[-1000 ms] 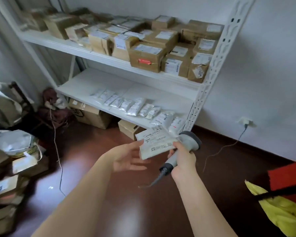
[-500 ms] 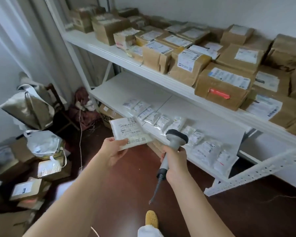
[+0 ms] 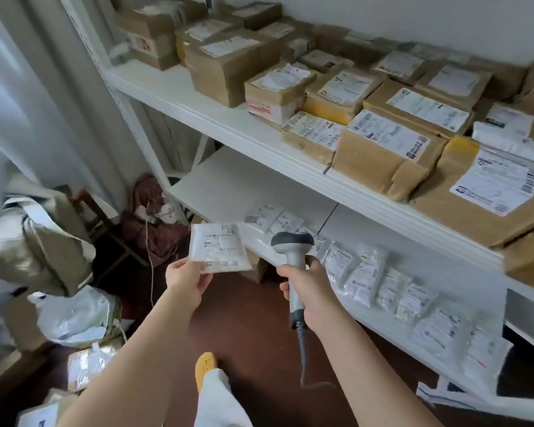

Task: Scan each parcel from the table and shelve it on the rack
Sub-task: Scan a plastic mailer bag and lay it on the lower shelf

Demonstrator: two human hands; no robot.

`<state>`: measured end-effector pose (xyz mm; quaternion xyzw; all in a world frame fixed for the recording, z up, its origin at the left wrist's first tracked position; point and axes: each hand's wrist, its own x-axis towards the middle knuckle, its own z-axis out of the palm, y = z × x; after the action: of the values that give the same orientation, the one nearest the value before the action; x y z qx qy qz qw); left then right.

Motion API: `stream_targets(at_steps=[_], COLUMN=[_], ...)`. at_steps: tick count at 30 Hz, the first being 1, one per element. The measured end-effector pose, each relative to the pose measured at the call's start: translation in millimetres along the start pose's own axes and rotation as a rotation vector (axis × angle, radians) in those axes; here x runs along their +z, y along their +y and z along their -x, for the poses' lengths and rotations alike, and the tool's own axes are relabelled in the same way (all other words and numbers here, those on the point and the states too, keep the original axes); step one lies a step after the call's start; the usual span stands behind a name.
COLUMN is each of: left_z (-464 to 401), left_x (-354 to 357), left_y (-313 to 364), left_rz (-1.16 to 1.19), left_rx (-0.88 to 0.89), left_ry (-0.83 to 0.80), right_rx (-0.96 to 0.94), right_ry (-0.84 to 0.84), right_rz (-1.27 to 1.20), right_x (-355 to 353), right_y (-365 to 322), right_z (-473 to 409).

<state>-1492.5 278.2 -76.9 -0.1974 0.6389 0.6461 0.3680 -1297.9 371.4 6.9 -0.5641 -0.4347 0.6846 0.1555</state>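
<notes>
Head view: the left hand (image 3: 187, 277) pinches a flat parcel (image 3: 218, 252) by its lower edge, label up; just to its right the right hand (image 3: 304, 285) grips the scanner (image 3: 293, 257). To shelve it well, I judge, slide it flat onto the lower shelf (image 3: 228, 186) beyond the hands, beside the pouches (image 3: 364, 272).

Parcel storeroom; rack (image 3: 259, 131) holds labelled boxes (image 3: 383, 149)

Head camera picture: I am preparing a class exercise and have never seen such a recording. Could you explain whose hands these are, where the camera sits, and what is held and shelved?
The camera is worn on a person's head, looking down at their own bare hands. The left hand pinches a small white parcel by its lower edge. The right hand grips a grey barcode scanner. The white rack carries brown boxes above and white packets on the shelf below.
</notes>
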Motion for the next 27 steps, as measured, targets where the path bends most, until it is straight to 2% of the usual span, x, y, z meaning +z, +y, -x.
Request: stream_targets(at_steps=[8,12,17,21,25,27], left_z=[-138,-189,-261,-345,-418,-447], left_x=[51,78,122,152,176,185], left_y=[71,79,58,25,-2,-15], left_rz=[-0.060,-0.042,0.012,0.088,0.073,0.043], left_rx=[-0.133,-0.146,-0.093,-0.103,-0.109,-0.097], left_ry=[-0.097,-0.060,0.016,-0.049,-0.173,-0.169], right_rx=[0.043,0.066,0.059,-0.010,-0.050,-0.052], right_ry=[0.106,0.149,0.202,0.206,0.202,0.217], right_rz=[0.100,0.102,0.143,0.161,0.160,0.151], right_x=[75,91,97,97,94,91], right_y=[-42,-46,-25,9,44,58], right_z=[-84,-128,-202,-274,-330,-348])
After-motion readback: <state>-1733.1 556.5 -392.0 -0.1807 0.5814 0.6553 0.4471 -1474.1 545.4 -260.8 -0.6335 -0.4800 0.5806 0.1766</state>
